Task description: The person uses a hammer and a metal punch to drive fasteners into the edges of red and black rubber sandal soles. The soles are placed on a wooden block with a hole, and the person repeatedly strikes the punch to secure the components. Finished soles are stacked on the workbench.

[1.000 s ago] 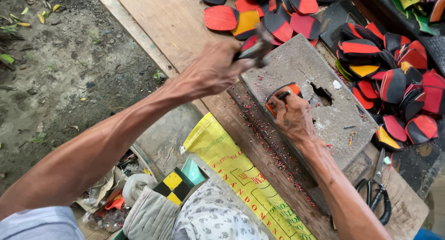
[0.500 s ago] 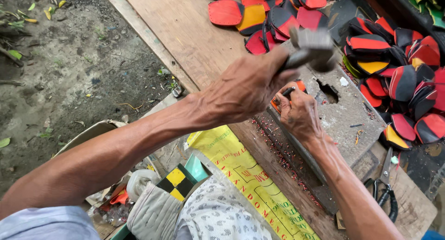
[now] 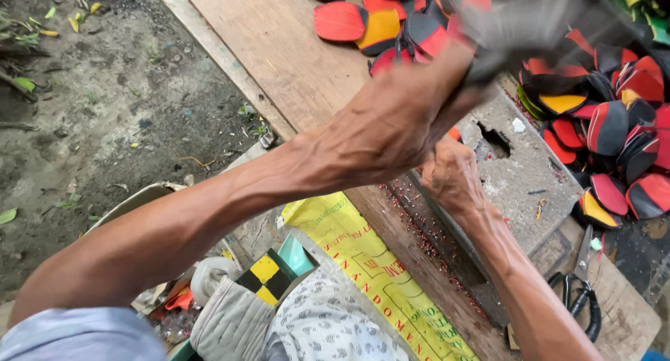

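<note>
My left hand [image 3: 398,120] is raised high above the bench and shut on a hammer [image 3: 530,23], whose grey head is a blur near the top. Underneath it, my right hand [image 3: 453,176] rests on a grey stone block [image 3: 520,183] with its fingers closed around a small orange piece [image 3: 455,133]. My left forearm hides most of that piece. The block has a dark hole near its middle.
A heap of red, black and yellow cut pieces [image 3: 614,124] covers the wooden bench [image 3: 279,47] behind and right of the block. Black scissors [image 3: 579,298] lie at the bench's near right. A yellow printed sack [image 3: 370,270] hangs at the front edge. Bare dirt ground [image 3: 105,89] lies left.
My left hand has swung the hammer up from just above the block toward the camera. My right hand has stayed on the block holding the orange piece.
</note>
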